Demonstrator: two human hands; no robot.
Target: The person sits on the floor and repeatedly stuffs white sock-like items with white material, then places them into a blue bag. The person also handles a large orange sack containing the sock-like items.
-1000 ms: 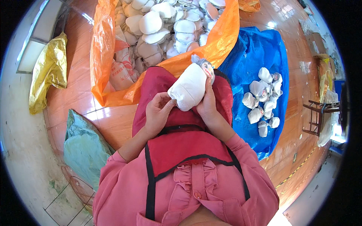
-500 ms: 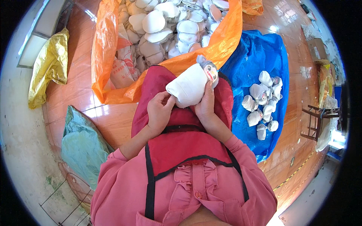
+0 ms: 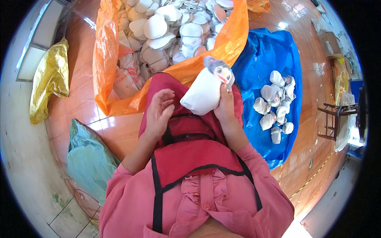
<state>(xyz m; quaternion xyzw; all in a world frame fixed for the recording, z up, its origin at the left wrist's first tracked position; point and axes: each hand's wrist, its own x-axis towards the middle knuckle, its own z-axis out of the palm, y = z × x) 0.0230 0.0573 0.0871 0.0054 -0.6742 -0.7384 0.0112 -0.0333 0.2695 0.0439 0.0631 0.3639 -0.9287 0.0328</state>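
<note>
In my right hand (image 3: pixel 226 106) is a small doll (image 3: pixel 203 92) with a grey-haired head, a painted face and a plump white cloth body. My right thumb presses just below its face, and the other fingers go behind the body, partly hidden. Off to the doll's left, my left hand (image 3: pixel 159 112) hovers over the red apron (image 3: pixel 190 152), its fingers apart and nothing in them. Beyond my lap, an orange sack (image 3: pixel 131 106) lies open, full of flat white oval pads (image 3: pixel 155 27).
To the right, several similar white dolls (image 3: pixel 270 95) lie on a blue sheet (image 3: pixel 264 49). A teal sack (image 3: pixel 89 164) and a yellow sack (image 3: pixel 49 79) rest at the left by the wall. A wooden stool (image 3: pixel 333 119) stands at the far right on the tiled floor.
My left hand has let go of the doll's lower end and drawn back left, its fingers opening. The doll stays in my right hand, shifted slightly and tilted more upright.
</note>
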